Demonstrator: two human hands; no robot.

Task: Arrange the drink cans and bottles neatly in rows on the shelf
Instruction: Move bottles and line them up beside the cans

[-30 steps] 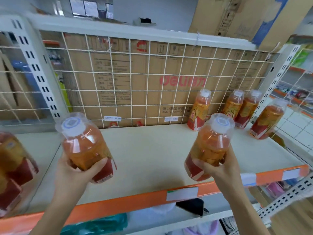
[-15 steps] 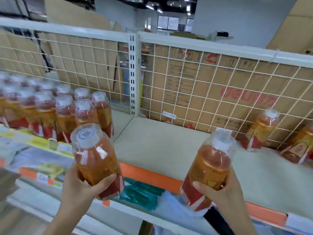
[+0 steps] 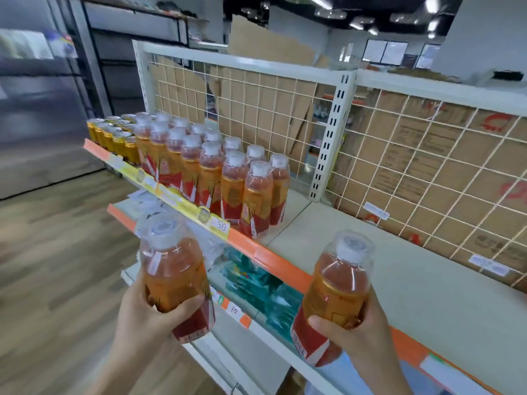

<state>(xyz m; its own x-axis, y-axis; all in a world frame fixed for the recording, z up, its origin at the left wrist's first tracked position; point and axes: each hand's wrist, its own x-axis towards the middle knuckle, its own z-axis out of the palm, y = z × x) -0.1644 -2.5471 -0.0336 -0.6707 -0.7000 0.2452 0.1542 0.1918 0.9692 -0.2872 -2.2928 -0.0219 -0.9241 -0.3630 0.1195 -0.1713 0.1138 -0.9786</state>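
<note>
Two held; left hand (image 3: 148,320) grips left bottle (image 3: 171,269); right hand (image 3: 365,329) grips right bottle (image 3: 339,283); tag (image 3: 223,224) reads 50

Single view, head-worn, wide-angle. The scene is taken from standing height in front of the shelf (image 3: 427,280), with the lens directed forward and down and angled toward the shelf's left end. The left hand (image 3: 142,317) and right hand (image 3: 362,323) are framed at the lower edge. The left bottle (image 3: 174,269) and right bottle (image 3: 339,286) held in them lie nearest the lens. The frame is crossed diagonally, upper left to lower right, by the orange edge strip (image 3: 271,259). The rows of bottles (image 3: 228,181) and the cans (image 3: 114,135) are set at mid distance, left of centre. The wire grid (image 3: 427,172) is seen obliquely at right, and the floor (image 3: 57,266) is taken in at left. Straight lines are bowed and detail is blurred toward the borders.
</note>
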